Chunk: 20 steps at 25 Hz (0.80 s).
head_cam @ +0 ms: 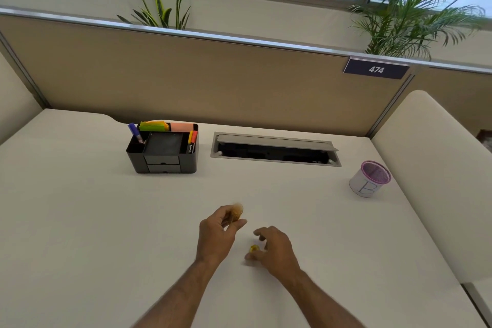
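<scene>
My left hand (217, 231) is over the middle of the white desk (80, 208) and holds a small, blurred orange-brown thing (236, 211) between its fingers and thumb. My right hand (274, 247) hovers just to the right with its fingers curled loosely over a small yellow object (253, 248) that lies on the desk. Whether the fingers touch the yellow object is unclear.
A black desk organiser (162, 152) with markers and sticky notes stands at the back left. An open cable hatch (275, 149) is set into the desk at the back centre. A purple mesh cup (370, 178) marked B stands at the right. A partition wall closes the back.
</scene>
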Available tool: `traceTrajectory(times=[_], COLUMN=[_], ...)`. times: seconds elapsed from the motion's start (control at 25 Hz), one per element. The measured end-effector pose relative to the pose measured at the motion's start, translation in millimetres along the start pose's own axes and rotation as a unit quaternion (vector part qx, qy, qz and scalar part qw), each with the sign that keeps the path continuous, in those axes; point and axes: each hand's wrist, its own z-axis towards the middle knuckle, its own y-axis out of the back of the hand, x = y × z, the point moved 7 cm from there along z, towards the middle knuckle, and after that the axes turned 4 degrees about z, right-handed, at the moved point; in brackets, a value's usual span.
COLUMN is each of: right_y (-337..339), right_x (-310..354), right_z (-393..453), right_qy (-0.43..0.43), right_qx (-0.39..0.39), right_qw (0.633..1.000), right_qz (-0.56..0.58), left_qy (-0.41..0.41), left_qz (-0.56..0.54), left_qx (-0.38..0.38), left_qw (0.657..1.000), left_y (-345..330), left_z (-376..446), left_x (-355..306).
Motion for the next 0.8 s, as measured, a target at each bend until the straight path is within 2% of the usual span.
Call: traceTrajectory(times=[0.08,0.16,0.28,0.44,0.64,0.72,0.8], right_y=[20,40,61,82,110,127,150], right_x=[2,5,20,31,13,0,-17], right_z=[-2,-4,-3,3,13,17,23], right_qy=[-0.006,-0.014,0.003,0.025,-0.001,-0.01,-0.026], right_qx=[-0.052,-0.098,-0.124,-0.16,-0.212,-0.233,-0.259], right_qw=[0.994,0.972,0.941,0.927,0.912,0.909,0.902], right_qz=[0.093,0.214,0.315,0.339,0.35,0.347,0.343], left_qy=[0.0,-0.004,-0.027,-0.075,-0.127,-0.149,-0.143], left_qz=[-0.002,-0.005,-0.004,-0.016,-0.013,0.03,0.135], left_qx=[0.006,0.013,0.03,0.041,0.054,0.093,0.141], left_qw=[1.0,1.0,0.999,0.996,0.99,0.984,0.97], left_y=[-6,-15,-33,-59,-95,-117,-143], left_z=[2,3,4,7,22,30,40], left_x=[-2,-7,-24,-49,-73,-79,-76])
